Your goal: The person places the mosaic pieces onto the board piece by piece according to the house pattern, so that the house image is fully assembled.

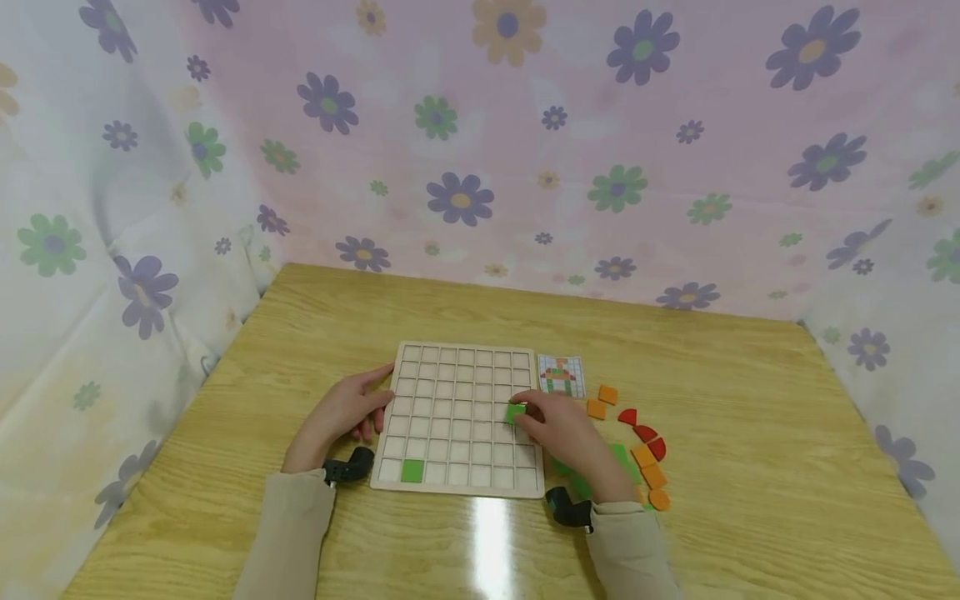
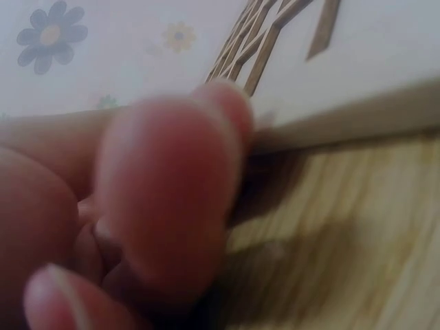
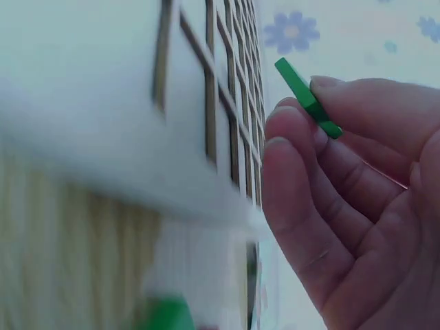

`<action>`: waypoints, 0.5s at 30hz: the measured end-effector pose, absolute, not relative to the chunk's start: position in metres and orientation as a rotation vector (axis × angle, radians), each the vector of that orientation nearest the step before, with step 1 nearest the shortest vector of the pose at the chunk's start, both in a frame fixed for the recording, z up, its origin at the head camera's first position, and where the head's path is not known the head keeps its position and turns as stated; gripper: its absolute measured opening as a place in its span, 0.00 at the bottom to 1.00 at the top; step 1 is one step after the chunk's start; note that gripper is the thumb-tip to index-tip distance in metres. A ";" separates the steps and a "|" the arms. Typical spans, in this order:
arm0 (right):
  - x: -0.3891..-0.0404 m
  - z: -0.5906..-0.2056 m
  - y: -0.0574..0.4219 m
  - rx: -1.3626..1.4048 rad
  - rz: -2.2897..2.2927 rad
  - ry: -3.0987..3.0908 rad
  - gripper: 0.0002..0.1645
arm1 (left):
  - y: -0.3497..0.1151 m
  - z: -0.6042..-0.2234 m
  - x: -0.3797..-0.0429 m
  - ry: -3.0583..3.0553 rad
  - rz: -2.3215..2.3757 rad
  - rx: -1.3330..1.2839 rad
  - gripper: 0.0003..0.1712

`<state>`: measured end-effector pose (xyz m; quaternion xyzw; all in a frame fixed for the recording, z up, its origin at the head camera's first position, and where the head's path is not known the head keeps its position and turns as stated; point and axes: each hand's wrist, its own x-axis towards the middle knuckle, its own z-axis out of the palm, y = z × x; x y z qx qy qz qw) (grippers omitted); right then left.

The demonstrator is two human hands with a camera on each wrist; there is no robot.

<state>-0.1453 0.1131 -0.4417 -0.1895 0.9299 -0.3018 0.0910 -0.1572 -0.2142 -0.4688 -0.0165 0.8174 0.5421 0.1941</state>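
A pale wooden grid board (image 1: 456, 492) lies flat on the table. In its bottom row sits a green square tile (image 1: 412, 471). My left hand (image 1: 341, 417) rests at the board's left edge, fingertips against its side; the left wrist view shows blurred fingertips (image 2: 168, 185) close beside that edge. Between thumb and fingers my right hand (image 1: 558, 421) pinches another green square tile (image 1: 515, 414), over the right-hand part of the grid. From the right wrist that thin tile (image 3: 299, 89) appears edge-on, tilted, above the board surface.
A small pattern card (image 1: 561, 377) lies at the board's upper right. Orange square tiles (image 1: 608, 394), red rounded pieces (image 1: 627, 416) and an orange round piece (image 1: 659, 499) lie to the right. Green pieces (image 1: 624, 460) are partly hidden under my right forearm. Floral cloth (image 1: 525, 208) surrounds the table.
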 end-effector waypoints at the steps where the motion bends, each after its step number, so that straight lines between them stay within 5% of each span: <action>1: -0.145 -0.442 0.110 -0.582 -0.901 2.755 0.14 | -0.214 -0.469 -0.157 2.293 1.519 -0.044 0.30; 15: -0.139 -0.450 0.076 -0.769 -0.919 2.661 0.13 | -0.215 -0.469 -0.158 2.324 1.500 -0.013 0.31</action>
